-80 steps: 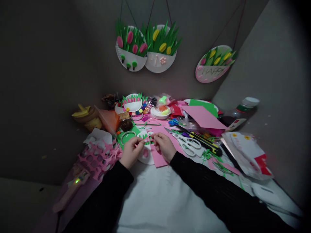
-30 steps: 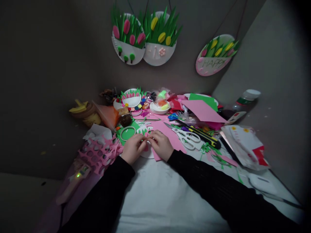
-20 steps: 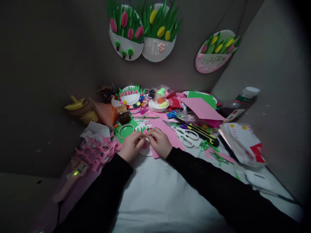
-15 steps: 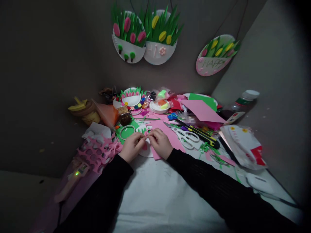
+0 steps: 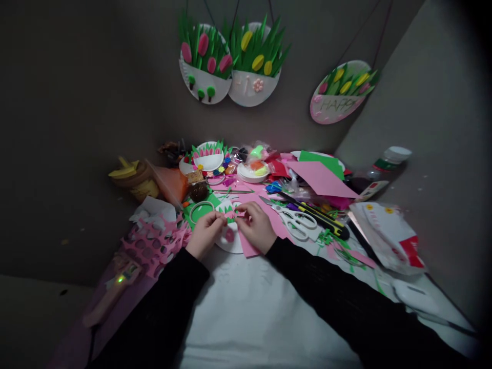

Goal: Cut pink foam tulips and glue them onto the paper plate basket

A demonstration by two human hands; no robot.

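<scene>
A white paper plate [image 5: 230, 246] lies at the middle of the table, with green paper grass [image 5: 223, 209] and pink pieces on its upper part and a pink oval [image 5: 229, 235] lower down. At its left edge, my left hand [image 5: 206, 233] has its thumb and fingers pinched together; what they hold is too small to name. My right hand [image 5: 257, 226] is on the plate's right side, its fingertips closed near the pink pieces, and anything between them cannot be made out. Pink paper [image 5: 251, 250] lies partly under my right hand.
White scissors [image 5: 295, 220] and yellow-black cutters [image 5: 326, 219] lie to the right. A tape roll [image 5: 202, 211] sits on green paper at left, beside pink cut-out scraps [image 5: 148, 243]. A bottle [image 5: 388, 161] stands back right. Decorated plates [image 5: 255, 87] hang above.
My hands have moved apart slightly, and more of the plate, with its grass and pink oval, shows between them. The whole view has shifted a little.
</scene>
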